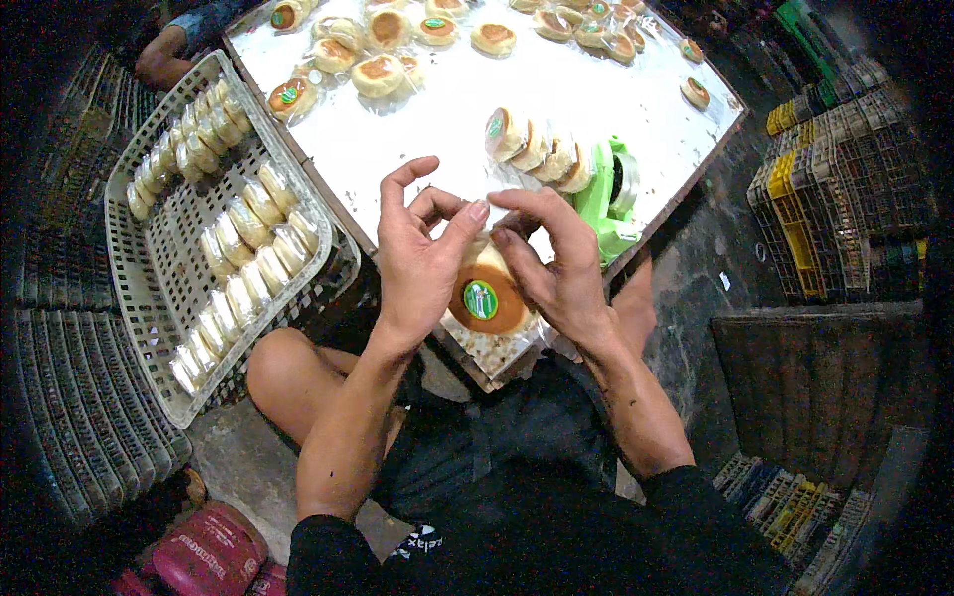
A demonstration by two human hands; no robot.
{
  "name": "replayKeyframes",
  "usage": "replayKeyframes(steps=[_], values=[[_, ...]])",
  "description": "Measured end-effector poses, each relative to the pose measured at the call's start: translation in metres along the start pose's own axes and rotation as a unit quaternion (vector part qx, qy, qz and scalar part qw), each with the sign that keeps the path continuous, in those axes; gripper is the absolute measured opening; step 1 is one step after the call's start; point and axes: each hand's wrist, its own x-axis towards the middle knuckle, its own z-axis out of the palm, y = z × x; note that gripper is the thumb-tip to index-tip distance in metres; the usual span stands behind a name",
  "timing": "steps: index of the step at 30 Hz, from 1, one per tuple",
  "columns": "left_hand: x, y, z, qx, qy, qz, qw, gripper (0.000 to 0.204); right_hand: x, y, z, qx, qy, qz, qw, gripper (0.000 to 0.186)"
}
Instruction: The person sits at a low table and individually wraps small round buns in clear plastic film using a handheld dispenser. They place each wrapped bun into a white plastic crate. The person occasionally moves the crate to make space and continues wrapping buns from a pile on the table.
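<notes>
A browned round bun (497, 303) with a round green sticker lies in a clear plastic bag at the table's near corner. My left hand (422, 248) grips the bag's gathered top between thumb and fingers, its forefinger raised and bent. My right hand (556, 268) pinches the same bag top from the other side, thumb above the bun. Just beyond my hands a row of bagged buns (537, 149) lies on its side beside a green tape dispenser (616, 189).
More bagged buns (383, 74) lie on the white tabletop (427, 124). A pale plastic crate (169, 308) at left holds rows of buns. Stacked crates (815, 199) stand at right, others (89, 417) at lower left, near pink gas cylinders (209, 551). Another person's arm (169, 60) shows at upper left.
</notes>
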Motion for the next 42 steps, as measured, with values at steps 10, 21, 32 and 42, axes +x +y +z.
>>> replayKeyframes(steps=[10,21,32,42], values=[[-0.009,0.004,0.011,0.079,0.033,-0.05,0.995,0.062,-0.017,0.016,0.008,-0.051,0.068,0.003,0.996,0.02],[0.0,-0.023,0.02,0.011,0.101,0.02,0.995,0.015,-0.017,0.004,0.049,0.333,0.303,0.179,0.875,0.015],[0.011,-0.041,0.024,0.077,0.07,0.023,0.994,0.016,-0.066,0.149,-0.087,-0.186,0.191,0.402,0.876,0.043],[0.013,-0.054,0.031,0.062,0.079,-0.001,0.995,0.016,-0.114,0.119,-0.069,-0.09,0.218,0.459,0.856,0.034]])
